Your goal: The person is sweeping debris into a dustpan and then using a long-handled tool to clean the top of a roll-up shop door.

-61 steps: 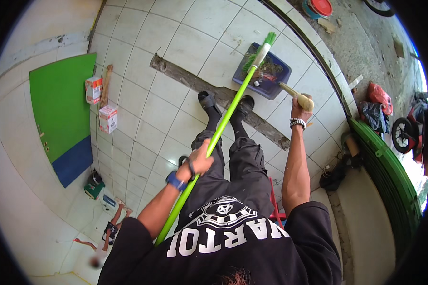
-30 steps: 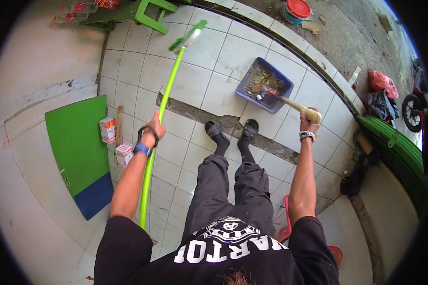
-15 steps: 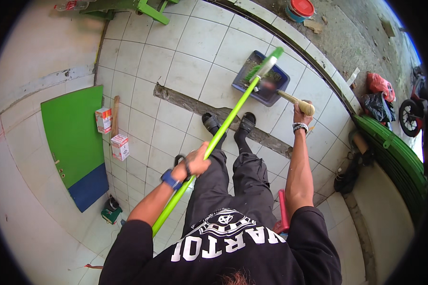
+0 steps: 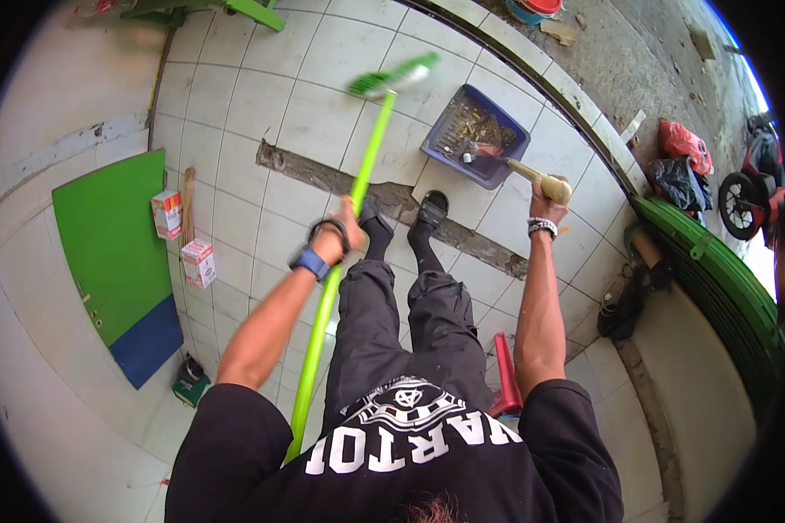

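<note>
The broom [image 4: 372,157] has swung since half a second ago: its green-and-white head [image 4: 397,77] was over the dustpan and is now off to its left, near the top middle of the frame, blurred enough that I can't tell whether the bristles touch the floor. The left hand [image 4: 347,230] has gone up and a little left with it, its fingers closed around the lime-green pole at mid-frame.

The right hand [image 4: 545,207], right of centre, has its fingers wrapped around the rounded end of the dustpan's tan handle [image 4: 528,173]. The blue dustpan [image 4: 494,176] sits on the white tiles right of upper centre, scattered with dry debris [image 4: 478,124], a small white piece among it.

Below it, a strip of broken concrete [image 4: 323,176] slants across the tiled floor, beside the person's dark sandals [image 4: 433,208]. On the left a green-and-blue panel [image 4: 112,248] stands near two white-and-orange cartons [image 4: 167,214]. A red plastic bag [image 4: 685,146] and a black one [image 4: 677,183] lie at the right by a motorcycle [image 4: 763,179].
</note>
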A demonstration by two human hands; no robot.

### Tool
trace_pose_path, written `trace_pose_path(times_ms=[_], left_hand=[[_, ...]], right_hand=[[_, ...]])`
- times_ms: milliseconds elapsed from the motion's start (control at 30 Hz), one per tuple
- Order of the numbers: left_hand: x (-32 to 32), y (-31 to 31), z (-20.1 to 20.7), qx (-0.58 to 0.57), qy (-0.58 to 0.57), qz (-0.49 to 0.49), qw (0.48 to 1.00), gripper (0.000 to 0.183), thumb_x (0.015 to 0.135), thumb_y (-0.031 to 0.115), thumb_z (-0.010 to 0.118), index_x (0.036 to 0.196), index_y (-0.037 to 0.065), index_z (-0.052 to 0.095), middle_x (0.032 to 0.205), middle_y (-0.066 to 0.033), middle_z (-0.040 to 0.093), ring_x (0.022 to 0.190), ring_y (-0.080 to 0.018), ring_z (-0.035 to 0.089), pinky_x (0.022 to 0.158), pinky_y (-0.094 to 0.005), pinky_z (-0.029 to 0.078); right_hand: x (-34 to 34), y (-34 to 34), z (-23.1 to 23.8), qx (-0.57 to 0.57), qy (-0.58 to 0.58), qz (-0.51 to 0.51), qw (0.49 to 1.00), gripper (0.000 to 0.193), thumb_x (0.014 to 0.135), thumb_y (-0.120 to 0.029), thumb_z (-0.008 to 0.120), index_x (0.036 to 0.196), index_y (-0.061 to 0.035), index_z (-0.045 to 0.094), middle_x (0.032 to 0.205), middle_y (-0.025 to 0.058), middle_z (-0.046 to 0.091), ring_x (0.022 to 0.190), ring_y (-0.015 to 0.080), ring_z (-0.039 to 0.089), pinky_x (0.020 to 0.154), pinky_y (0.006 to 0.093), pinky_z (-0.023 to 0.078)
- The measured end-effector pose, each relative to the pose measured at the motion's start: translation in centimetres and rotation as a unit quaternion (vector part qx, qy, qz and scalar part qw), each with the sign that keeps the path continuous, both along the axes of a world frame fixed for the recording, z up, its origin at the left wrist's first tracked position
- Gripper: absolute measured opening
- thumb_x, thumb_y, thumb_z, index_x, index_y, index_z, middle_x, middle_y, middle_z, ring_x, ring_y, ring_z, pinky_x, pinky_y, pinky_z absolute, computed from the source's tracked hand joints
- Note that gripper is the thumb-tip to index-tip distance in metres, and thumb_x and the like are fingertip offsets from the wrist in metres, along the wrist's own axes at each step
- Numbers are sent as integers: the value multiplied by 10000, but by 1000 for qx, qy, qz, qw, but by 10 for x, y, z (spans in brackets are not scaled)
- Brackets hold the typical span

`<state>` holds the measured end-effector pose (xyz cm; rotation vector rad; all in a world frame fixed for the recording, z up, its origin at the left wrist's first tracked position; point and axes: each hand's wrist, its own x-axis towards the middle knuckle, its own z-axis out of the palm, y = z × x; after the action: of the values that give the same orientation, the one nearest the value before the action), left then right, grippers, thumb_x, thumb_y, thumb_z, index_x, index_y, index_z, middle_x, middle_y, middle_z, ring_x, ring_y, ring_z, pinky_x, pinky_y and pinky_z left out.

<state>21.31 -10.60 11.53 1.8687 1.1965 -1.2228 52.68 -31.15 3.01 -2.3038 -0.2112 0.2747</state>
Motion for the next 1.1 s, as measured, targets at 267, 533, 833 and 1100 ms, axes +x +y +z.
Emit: trace_pose_path(times_ms=[267,533,833,1100], left_hand=[[-21,-76,117,-141,-130,242,951,516,740,95,452,1216,67,256,590,-166,550,425,-264,547,424,-378,452],[-163,-87,147,47,11,402,914,503,748,72,481,1202,137,276,610,-146,558,410,-240,548,376,-353,454],[-207,-114,54,-151,-39,723,673,594,767,32,453,1268,93,139,534,-18,392,380,-119,379,330,-266,345],[-175,-176,141,-139,-109,554,814,599,753,42,460,1285,110,194,516,-36,427,361,-140,440,322,-280,375]], right_hand=[[-6,-23,-34,48,-6,25,999,239,691,-148,692,870,-85,548,735,35,590,690,123,562,657,273,462],[28,-53,-15,-35,-5,187,982,226,730,-154,659,895,-58,538,761,32,566,715,126,539,673,263,447],[27,-21,2,-75,-16,310,948,228,720,-165,660,890,-71,541,745,57,586,686,150,560,629,285,456],[7,-9,-4,-105,-10,325,940,251,705,-214,666,907,-127,546,778,67,611,728,209,598,653,322,467]])
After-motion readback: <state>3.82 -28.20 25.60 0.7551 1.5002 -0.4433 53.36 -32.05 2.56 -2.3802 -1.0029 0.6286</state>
